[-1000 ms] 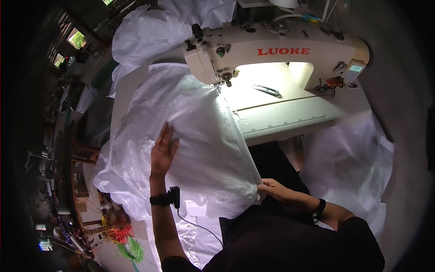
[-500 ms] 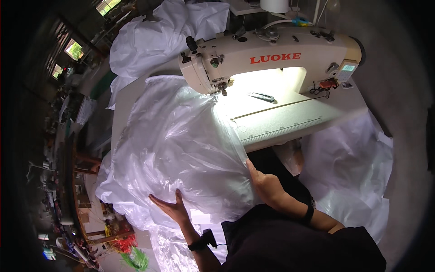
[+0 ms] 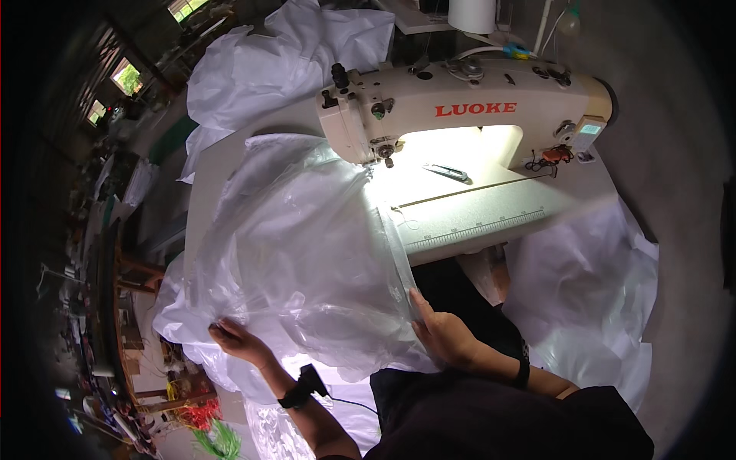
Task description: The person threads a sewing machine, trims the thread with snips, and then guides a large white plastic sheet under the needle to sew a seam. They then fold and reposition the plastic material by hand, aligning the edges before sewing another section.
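Well, a thin, translucent white sheet (image 3: 307, 238) fills the middle left of the frame, spread over the work table and running up to the needle area, its right-hand edge forming a narrow folded strip. At the sheet's lower-left border is the left hand (image 3: 239, 343), fingers drawn together and pinching the material, with wrinkles gathering at the fingertips. Just below the centre of the frame, the right hand (image 3: 448, 337) lies against the folded strip, index finger pointing up along it; whether the thumb closes on the material beneath, I cannot tell. A black strap with a small device (image 3: 307, 381) sits on the left wrist, a dark band (image 3: 524, 366) on the right.

Beyond the sheet, the pale sewing machine (image 3: 475, 107) stretches across the upper right, its lamp lighting the table (image 3: 491, 207). A utility knife (image 3: 447, 173) rests under its arm. More white sheeting (image 3: 583, 284) hangs at the right of the frame, and a crumpled white heap (image 3: 276, 69) lies at the upper left. A green stringy bundle (image 3: 218, 441) shows at the lower left.
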`<state>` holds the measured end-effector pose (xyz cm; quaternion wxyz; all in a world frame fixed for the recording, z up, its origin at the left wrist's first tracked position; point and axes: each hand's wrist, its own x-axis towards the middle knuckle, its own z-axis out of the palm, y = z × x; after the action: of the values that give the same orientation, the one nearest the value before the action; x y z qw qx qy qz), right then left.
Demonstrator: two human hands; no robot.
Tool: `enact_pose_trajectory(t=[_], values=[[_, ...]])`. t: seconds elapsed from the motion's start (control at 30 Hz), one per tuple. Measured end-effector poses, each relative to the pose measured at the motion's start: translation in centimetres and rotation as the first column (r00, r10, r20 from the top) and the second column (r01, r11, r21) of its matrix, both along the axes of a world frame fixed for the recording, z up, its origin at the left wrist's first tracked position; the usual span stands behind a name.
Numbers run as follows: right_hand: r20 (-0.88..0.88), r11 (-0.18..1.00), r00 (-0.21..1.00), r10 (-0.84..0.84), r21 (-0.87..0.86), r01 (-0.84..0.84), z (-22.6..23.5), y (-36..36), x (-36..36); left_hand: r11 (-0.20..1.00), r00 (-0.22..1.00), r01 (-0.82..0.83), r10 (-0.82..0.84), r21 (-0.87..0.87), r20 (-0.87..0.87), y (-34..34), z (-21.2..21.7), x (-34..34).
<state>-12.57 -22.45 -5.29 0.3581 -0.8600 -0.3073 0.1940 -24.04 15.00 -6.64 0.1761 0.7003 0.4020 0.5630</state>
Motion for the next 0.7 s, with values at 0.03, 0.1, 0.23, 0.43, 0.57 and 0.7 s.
enact_pose_trajectory(t=[0.03,0.1,0.23,0.43,0.57,0.7], values=[[-0.026,1.000,1.000,0.002,0.026,-0.001,0.2,0.2,-0.1,0.996,0.997,0.065,-0.062,0.058,-0.052,0.3,1.7,0.0],[-0.059,0.998,0.998,0.010,0.055,-0.007,0.4,0.3,-0.2,0.981,0.980,0.178,-0.170,0.075,-0.102,0.6,4.6,0.4],[-0.110,0.993,0.993,-0.054,0.099,0.065,0.4,-0.5,-0.4,0.938,0.870,0.119,0.059,0.324,-0.490,-2.6,8.7,2.0],[-0.126,0.973,0.992,-0.028,0.224,0.056,-1.1,-2.3,0.5,0.607,0.389,0.768,-0.694,-0.203,-0.605,-17.8,6.1,2.6],[-0.193,0.993,0.981,-0.028,0.108,0.049,-0.8,-3.0,0.7,0.567,0.239,0.766,-0.688,-0.302,-0.685,-22.7,3.0,4.6],[-0.104,0.973,0.988,-0.118,0.187,0.136,0.0,-2.5,1.1,0.451,0.269,0.880,-0.733,-0.150,-0.625,-24.9,2.7,5.2]])
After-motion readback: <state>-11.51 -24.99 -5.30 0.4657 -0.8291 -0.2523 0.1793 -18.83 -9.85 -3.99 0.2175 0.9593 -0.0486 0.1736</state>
